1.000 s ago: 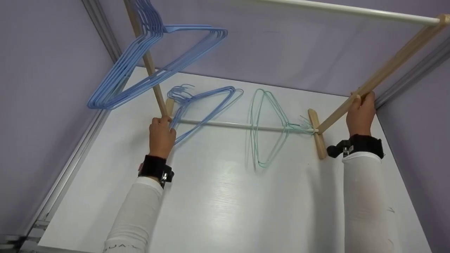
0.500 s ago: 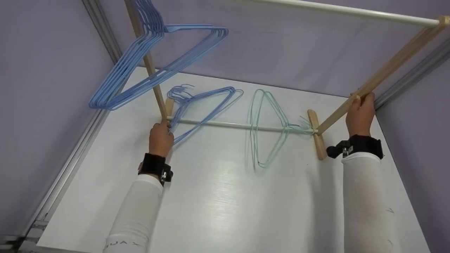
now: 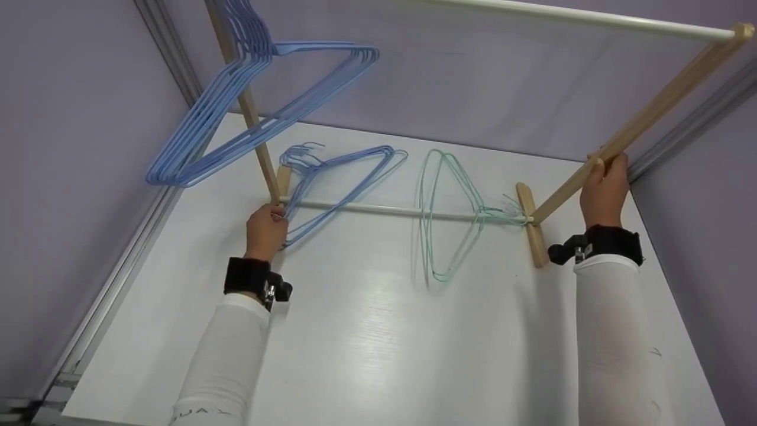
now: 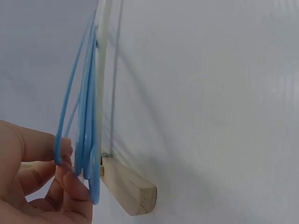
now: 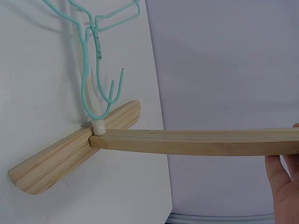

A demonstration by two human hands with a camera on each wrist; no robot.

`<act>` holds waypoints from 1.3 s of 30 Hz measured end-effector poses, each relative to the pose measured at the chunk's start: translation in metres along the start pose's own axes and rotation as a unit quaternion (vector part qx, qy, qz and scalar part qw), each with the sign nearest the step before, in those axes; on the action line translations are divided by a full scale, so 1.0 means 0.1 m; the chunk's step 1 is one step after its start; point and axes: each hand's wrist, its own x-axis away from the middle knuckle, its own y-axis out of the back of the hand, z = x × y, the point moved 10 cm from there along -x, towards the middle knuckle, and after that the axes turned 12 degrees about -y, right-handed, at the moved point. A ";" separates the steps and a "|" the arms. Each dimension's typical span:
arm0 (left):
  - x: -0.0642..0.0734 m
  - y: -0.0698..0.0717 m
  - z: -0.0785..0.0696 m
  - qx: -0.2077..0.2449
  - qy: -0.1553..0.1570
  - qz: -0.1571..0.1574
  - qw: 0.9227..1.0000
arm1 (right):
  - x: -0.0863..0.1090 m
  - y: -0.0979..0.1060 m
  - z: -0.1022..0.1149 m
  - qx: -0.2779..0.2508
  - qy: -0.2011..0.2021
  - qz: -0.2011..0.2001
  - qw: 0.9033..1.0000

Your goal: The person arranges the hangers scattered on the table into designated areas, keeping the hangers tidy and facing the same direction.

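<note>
In the head view, my left hand (image 3: 266,234) is at the near corner of the lower blue hangers (image 3: 355,158), beside the foot of the left wooden post (image 3: 263,151). Up close in the left wrist view, its thumb and fingers pinch the rounded end of one blue hanger (image 4: 68,88), held slightly apart from the others. My right hand (image 3: 604,192) grips the right wooden post (image 3: 662,112) of the rack; only part of that hand (image 5: 286,186) shows in the right wrist view. Green hangers (image 5: 85,70) lie over the lower white bar (image 5: 95,105) close to the right foot.
More blue hangers (image 3: 204,127) hang in a bunch at the upper left, above my left hand. The upper white rod (image 3: 579,15) crosses the top. A wooden foot (image 3: 532,236) rests on the white tabletop (image 3: 378,331). Purple panels (image 3: 77,148) enclose the sides and back.
My left hand has come down from the foot of the left post to the near corner of the lower blue hangers and now pinches one. The right hand stays on its post.
</note>
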 end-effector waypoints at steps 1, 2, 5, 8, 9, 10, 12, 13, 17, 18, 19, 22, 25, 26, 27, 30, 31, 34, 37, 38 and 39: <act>0.01 0.01 0.01 0.010 0.010 0.003 1.000 | 0.00 0.00 0.00 0.000 -0.001 -0.001 1.000; 0.01 0.01 0.02 0.015 0.018 0.008 1.000 | -0.01 0.01 -0.01 0.001 -0.002 -0.003 1.000; 0.03 0.01 0.03 0.026 0.035 0.029 0.999 | -0.01 0.01 -0.02 -0.001 -0.005 -0.004 1.000; 0.04 0.00 0.07 0.070 0.070 0.046 0.994 | -0.03 0.00 -0.03 -0.006 -0.005 -0.002 1.000; 0.05 -0.01 0.09 0.091 0.085 0.048 0.991 | -0.03 -0.01 -0.03 -0.008 -0.005 0.000 1.000; 0.06 -0.01 0.10 0.117 0.103 0.048 0.987 | -0.03 -0.01 -0.03 -0.010 -0.005 0.001 1.000; 0.08 -0.03 0.12 0.169 0.137 0.044 0.975 | -0.03 -0.01 -0.03 -0.012 -0.005 0.001 1.000; 0.09 -0.04 0.13 0.195 0.152 0.045 0.968 | -0.03 -0.01 -0.03 -0.012 -0.006 0.000 1.000; 0.13 -0.09 0.10 0.256 0.187 0.054 0.947 | -0.03 0.00 -0.03 -0.012 -0.007 -0.004 1.000; 0.15 -0.10 0.08 0.266 0.191 0.057 0.943 | -0.03 0.00 -0.03 -0.012 -0.006 -0.004 1.000; 0.16 -0.12 0.07 0.275 0.195 0.061 0.940 | -0.03 -0.01 -0.03 -0.011 -0.006 -0.003 1.000; 0.19 -0.15 0.04 0.302 0.200 0.060 0.930 | -0.04 -0.01 -0.03 -0.013 -0.007 -0.003 1.000; 0.21 -0.19 0.02 0.332 0.203 0.055 0.919 | -0.04 -0.01 -0.03 -0.012 -0.008 -0.005 1.000; 0.21 -0.20 0.02 0.339 0.205 0.054 0.917 | -0.03 -0.01 -0.03 -0.012 -0.008 -0.006 1.000; 0.22 -0.20 0.02 0.343 0.206 0.053 0.915 | -0.03 -0.01 -0.02 -0.012 -0.006 -0.007 1.000; 0.22 -0.23 0.01 0.347 0.206 0.050 0.914 | -0.02 -0.01 -0.01 -0.009 0.000 -0.004 1.000; 0.22 -0.23 0.01 0.347 0.206 0.049 0.913 | -0.01 -0.01 -0.01 -0.008 0.001 -0.002 1.000; 0.22 -0.25 -0.01 0.361 0.206 0.039 0.909 | -0.01 -0.02 -0.02 -0.010 0.003 0.003 1.000; 0.23 -0.27 -0.04 0.373 0.205 0.035 0.904 | -0.02 -0.02 -0.03 -0.011 0.002 0.003 1.000; 0.23 -0.28 -0.05 0.373 0.203 0.035 0.905 | -0.03 -0.02 -0.03 -0.012 0.001 0.001 1.000; 0.23 -0.29 -0.06 0.372 0.201 0.036 0.905 | -0.02 -0.02 -0.03 -0.010 0.001 0.000 1.000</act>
